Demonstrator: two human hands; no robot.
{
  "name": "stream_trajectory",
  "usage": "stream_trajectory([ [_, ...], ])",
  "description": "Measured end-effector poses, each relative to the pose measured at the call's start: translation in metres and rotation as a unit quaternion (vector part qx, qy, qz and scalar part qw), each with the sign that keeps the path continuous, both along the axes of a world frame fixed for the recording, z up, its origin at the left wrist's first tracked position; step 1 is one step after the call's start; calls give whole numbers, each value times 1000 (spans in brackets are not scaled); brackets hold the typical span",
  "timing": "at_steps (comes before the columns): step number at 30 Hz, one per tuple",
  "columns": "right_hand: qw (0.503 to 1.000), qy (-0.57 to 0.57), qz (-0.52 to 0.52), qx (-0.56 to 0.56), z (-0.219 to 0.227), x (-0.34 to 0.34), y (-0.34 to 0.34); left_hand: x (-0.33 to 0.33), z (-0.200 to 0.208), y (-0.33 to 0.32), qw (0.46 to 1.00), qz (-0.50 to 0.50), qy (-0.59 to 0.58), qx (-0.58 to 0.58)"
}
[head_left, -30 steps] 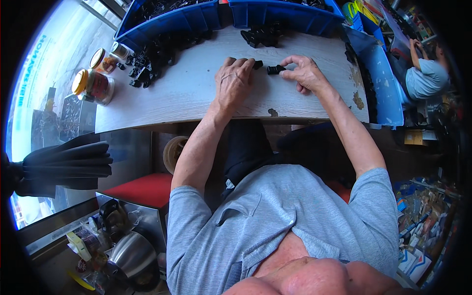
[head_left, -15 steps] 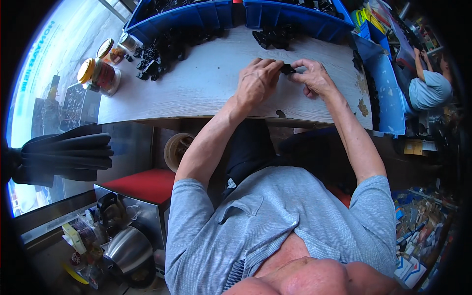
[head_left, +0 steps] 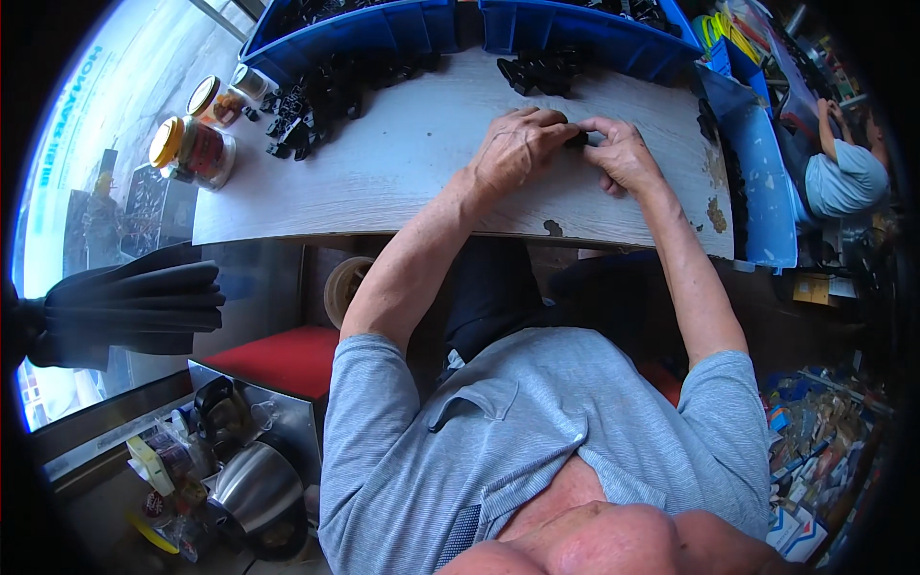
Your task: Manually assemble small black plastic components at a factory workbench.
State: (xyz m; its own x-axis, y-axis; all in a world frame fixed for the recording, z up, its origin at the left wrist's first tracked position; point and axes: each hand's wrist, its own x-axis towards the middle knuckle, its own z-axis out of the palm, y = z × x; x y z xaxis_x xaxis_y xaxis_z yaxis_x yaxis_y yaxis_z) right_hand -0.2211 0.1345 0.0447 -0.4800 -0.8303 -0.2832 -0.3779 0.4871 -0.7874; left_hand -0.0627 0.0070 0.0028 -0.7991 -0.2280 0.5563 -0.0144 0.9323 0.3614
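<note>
Over the right half of the white table (head_left: 402,182), my left hand (head_left: 520,149) and my right hand (head_left: 623,158) meet at the fingertips. Between them is a small black plastic part (head_left: 577,140), mostly covered by the fingers; its exact kind cannot be made out. Both hands pinch it, the left from its left side, the right with thumb and forefinger from the other side. Beyond my hands lies a small heap of black plastic parts (head_left: 539,74). A larger heap of similar black parts (head_left: 311,105) spreads at the table's far left.
Two blue bins (head_left: 369,34) of black parts stand along the far edge. A light-blue bin (head_left: 762,182) adjoins the right edge. Lidded jars (head_left: 203,153) stand at left. A steel kettle (head_left: 257,487) is at lower left. Another person (head_left: 843,177) works at far right.
The black part is now more hidden between my fingers. Both hands have shifted slightly to the right, still together.
</note>
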Motion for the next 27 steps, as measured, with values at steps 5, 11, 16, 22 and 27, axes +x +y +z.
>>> stream_trajectory([
  [5,1000,-11,-3,22,5,2,0,-2,-4,3,999,-5,-43,-18],
  [11,1000,-22,-5,11,1,-2,1,10,5,18,996,32,-79,-22],
  [16,999,-41,-6,9,2,1,-2,13,0,20,993,51,-83,-60],
  [22,999,-37,-16,-16,-4,-5,6,14,1,-4,984,144,97,-31],
  [27,998,-23,-26,-51,-1,3,5,34,-1,-97,906,401,8,-138],
])
